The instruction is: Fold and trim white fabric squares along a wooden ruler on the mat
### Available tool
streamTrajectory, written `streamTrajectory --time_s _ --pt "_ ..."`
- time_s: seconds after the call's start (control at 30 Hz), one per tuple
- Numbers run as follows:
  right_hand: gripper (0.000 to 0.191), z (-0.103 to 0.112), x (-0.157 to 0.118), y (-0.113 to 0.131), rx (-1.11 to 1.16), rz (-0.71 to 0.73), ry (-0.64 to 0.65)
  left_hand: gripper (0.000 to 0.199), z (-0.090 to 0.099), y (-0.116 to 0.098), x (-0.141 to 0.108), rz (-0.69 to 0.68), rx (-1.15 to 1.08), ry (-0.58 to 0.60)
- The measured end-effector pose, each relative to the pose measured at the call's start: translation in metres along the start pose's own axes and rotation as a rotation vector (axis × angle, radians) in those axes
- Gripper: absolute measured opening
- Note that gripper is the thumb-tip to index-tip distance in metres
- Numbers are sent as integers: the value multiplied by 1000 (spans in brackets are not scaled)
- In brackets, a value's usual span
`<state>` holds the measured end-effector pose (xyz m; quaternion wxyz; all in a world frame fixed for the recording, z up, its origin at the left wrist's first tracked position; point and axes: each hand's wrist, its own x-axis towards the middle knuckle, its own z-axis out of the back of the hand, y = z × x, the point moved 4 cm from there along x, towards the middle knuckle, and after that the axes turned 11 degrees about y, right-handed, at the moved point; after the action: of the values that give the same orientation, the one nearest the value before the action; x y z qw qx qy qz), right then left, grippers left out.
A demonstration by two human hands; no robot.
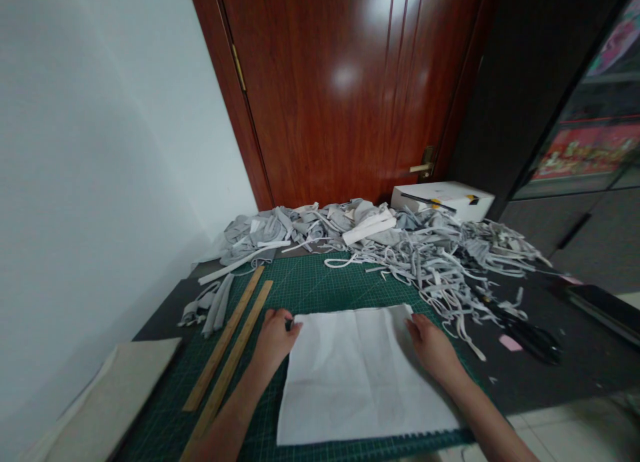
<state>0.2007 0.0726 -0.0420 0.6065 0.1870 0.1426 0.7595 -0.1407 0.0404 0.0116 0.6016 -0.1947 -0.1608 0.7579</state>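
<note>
A white piece of cloth lies nearly flat on the green cutting mat, with faint creases across it. My left hand is closed at its upper left corner, thumb and fingers pinching the edge. Something small and dark shows between those fingers, too small to name. At the upper right corner my right hand pinches the cloth's edge, and the forearm overlaps its right side. Two wooden rulers lie side by side to the left of my left hand, the nearer one partly under my forearm.
Heaps of grey and white fabric scraps cover the table's back and right. A white box stands behind them. Scissors with black handles and a pink scrap lie at right. Folded beige cloth is at left.
</note>
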Motion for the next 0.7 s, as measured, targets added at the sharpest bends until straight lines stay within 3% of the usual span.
streamTrajectory --time_s 0.2,0.4,0.7 --pt "30 1 -1 2 -24 -8 -2 15 -7 -9 0 54 133 183" --pt "31 2 -1 5 -30 -4 -7 20 -7 -16 1 51 237 118" --pt "23 8 -4 3 -133 -177 20 25 -10 -20 -14 114 351 55"
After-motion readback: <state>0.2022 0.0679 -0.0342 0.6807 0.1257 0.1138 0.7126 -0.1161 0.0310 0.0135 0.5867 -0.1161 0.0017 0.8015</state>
